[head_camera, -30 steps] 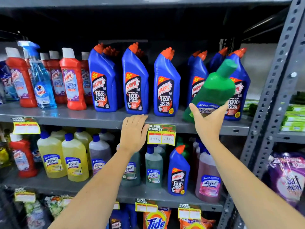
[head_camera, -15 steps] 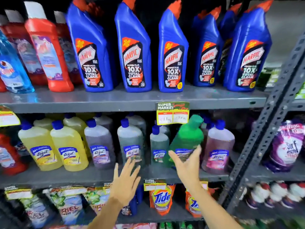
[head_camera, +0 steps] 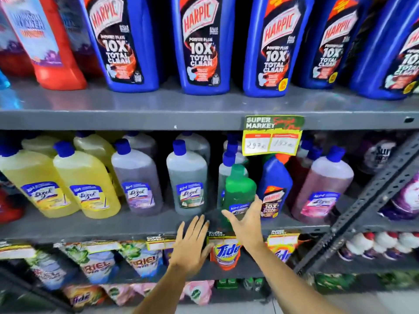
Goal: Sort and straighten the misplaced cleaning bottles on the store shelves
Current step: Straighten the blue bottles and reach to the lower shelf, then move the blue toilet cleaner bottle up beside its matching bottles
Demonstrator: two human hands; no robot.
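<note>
Now green bottle (head_camera: 239, 191) in right hand (head_camera: 246, 223).

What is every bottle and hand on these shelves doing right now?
Green plastic bottle with green cap: upright, held at the middle shelf.
Right hand: gripping the green bottle's base.
Left hand: open, fingers spread, holding nothing.
Small blue Harpic bottle: standing among the Lizol bottles, misplaced.
Yellow Lizol bottles: upright, capped.
Yellow price tag: hanging from the shelf edge.

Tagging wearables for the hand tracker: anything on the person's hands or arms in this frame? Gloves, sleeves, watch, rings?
Nothing worn that shows. The left hand and right hand are bare, with no gloves or rings visible. Both forearms are bare down to the frame's bottom edge: no sleeves, watch or bands.
</note>
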